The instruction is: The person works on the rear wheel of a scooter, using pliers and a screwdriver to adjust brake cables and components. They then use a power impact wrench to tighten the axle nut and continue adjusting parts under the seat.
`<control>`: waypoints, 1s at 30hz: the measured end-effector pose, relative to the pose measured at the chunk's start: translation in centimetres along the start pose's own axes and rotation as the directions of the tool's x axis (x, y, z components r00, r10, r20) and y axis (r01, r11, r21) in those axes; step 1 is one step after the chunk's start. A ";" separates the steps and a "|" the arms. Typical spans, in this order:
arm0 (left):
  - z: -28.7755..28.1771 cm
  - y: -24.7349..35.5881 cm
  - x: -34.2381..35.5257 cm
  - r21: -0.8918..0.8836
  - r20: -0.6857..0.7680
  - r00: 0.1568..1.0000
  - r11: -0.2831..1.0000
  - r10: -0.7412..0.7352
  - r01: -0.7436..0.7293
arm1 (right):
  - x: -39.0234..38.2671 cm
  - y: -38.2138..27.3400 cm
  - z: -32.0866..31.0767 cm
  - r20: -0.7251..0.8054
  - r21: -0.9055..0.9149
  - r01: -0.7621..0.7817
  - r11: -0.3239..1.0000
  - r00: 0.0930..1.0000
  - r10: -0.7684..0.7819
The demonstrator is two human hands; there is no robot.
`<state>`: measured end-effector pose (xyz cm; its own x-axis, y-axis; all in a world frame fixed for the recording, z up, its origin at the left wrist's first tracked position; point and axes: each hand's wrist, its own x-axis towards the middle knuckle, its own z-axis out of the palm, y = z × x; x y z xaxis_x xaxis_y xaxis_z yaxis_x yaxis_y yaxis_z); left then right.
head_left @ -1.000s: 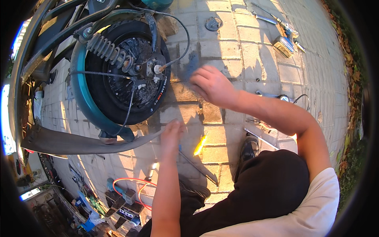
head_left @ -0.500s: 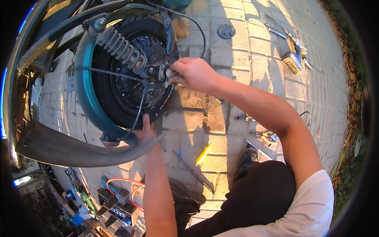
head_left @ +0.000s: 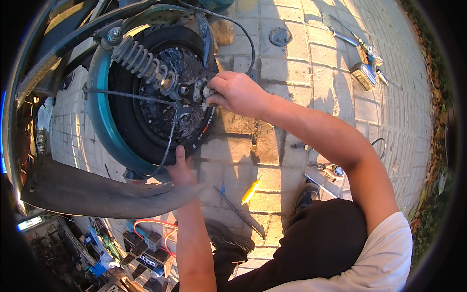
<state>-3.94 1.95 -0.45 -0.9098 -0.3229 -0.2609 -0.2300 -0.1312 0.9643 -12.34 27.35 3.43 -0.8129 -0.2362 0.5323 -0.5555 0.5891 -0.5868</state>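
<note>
Right hand (head_left: 238, 92) pinched nearly closed on axle fitting (head_left: 207, 92) at the tyre's (head_left: 124, 114) hub, left hand's (head_left: 181, 171) thumb against tyre, fingers hidden, grip can't be told; best to pinch squarely, tyre steadied, without tugging nearby cable (head_left: 253, 46).

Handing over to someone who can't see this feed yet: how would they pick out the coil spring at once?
Start at the big black wheel inside the curved teal fender. Over its upper left in the picture, the grey coil spring slants from a frame bolt toward the wheel's middle. Thick, spaced turns set it apart from the thin, smooth rod just below.
</note>
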 end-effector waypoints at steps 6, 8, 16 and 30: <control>-1.0 0.1 1.9 0.031 0.021 0.999 0.999 -0.036 0.035 | -0.2 -0.5 0.3 0.000 -0.013 0.006 1.000 1.000 -0.006; -0.9 0.1 1.9 0.013 0.006 0.998 0.998 -0.056 0.056 | -0.2 -0.9 0.4 0.010 -0.028 -0.056 0.998 0.998 0.056; -0.9 -0.7 1.5 -0.001 0.054 0.998 0.999 -0.039 0.039 | -2.1 -1.2 -2.6 -0.132 -0.156 -0.094 0.983 0.989 0.073; -2.8 -7.6 -8.4 0.631 0.769 0.524 0.566 -0.366 -0.530 | -35.0 -5.3 -16.9 -0.212 -0.077 -0.980 0.182 0.195 0.958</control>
<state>6.45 3.01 -5.73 -0.6583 0.5995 -0.4553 0.1343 0.6887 0.7125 22.04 45.57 -1.77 -0.6532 0.6819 -0.3292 0.7091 0.3984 -0.5818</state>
